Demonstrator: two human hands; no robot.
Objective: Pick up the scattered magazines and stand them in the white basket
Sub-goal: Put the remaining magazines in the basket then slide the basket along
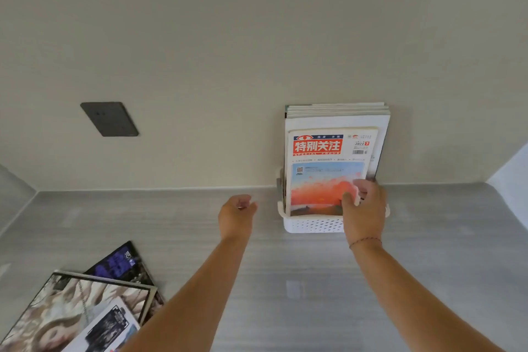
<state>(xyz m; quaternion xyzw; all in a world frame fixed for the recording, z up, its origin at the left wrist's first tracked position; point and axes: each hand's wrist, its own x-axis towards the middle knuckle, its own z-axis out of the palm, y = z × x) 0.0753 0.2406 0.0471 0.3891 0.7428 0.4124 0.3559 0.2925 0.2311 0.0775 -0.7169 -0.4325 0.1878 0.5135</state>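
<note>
Magazines still lying loose number three, overlapped in a heap at the near left corner of the grey counter (285, 280): a small white one with a dark picture (107, 328) on top, a large one with a pale portrait cover (71, 308) under it, and a dark purple one (120, 263) poking out behind. Their lower edges run off the bottom of the view. Two bare forearms reach forward over the middle of the counter, which lies bare between the heap and the basket and out to the right edge. The left hand (237, 216) hovers above the surface just left of the basket, fingers loosely curled and holding nothing. The right hand (364, 208), with a thin thread bracelet at the wrist, pinches the lower right edge of the front magazine (323, 177), thumb on the cover and fingers behind. That magazine has a red title block and an orange sunset picture, and it stands upright inside the white basket (311, 224). The basket has a dotted wall and sits at the back of the counter against the beige wall (257, 37). Behind the front magazine several taller magazines (337, 113) stand packed together; their number cannot be counted. Well left on the wall is one dark grey socket plate (110, 118).
</note>
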